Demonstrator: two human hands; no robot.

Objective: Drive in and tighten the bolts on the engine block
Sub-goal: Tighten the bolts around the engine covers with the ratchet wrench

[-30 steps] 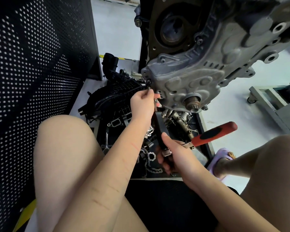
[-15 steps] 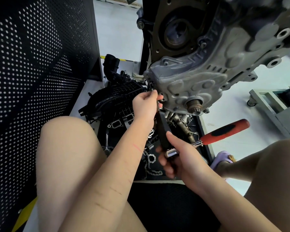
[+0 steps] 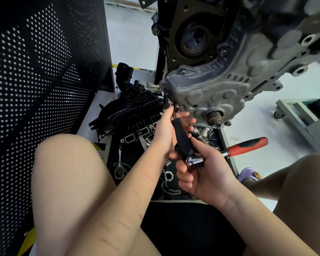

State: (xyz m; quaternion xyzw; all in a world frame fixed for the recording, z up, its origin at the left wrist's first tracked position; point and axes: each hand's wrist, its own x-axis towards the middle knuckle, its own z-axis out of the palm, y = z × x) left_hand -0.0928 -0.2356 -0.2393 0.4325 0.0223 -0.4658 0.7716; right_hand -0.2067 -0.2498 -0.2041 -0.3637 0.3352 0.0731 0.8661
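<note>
Two hands now share one tool — that is what has changed. A second ago the left hand point(image 3: 164, 130) was alone at the bolt point(image 3: 167, 95) on the lower left corner of the engine block point(image 3: 220, 85), fingertips up at its head, while the right hand point(image 3: 205, 174) waited lower down with the ratchet point(image 3: 194, 161). Since then the right hand has come up and in, and the ratchet's black extension point(image 3: 183, 137) now slants from the chrome head up toward that corner.

The right grip is closed round the ratchet head, fingers curled under it, thumb lying along the extension. The red handle point(image 3: 248, 145) sticks out to the right, free of any hand. The left grip is closed on the upper part of the extension, fingers wrapped over it, one fingertip reaching to the socket point(image 3: 168, 103) at the tip. The socket sits just below the bolt head — whether it is fully seated on it I cannot tell.

My reading: hand-starting of this bolt is over and the tool is being lined up, so the driving and tightening of it is about to begin. Other holes along the cover's edge look open, so most of the job probably remains.

Below the block a tray point(image 3: 227, 145) holds a black manifold point(image 3: 135, 111), a chain point(image 3: 167, 179) and a spare wrench point(image 3: 119, 167).
</note>
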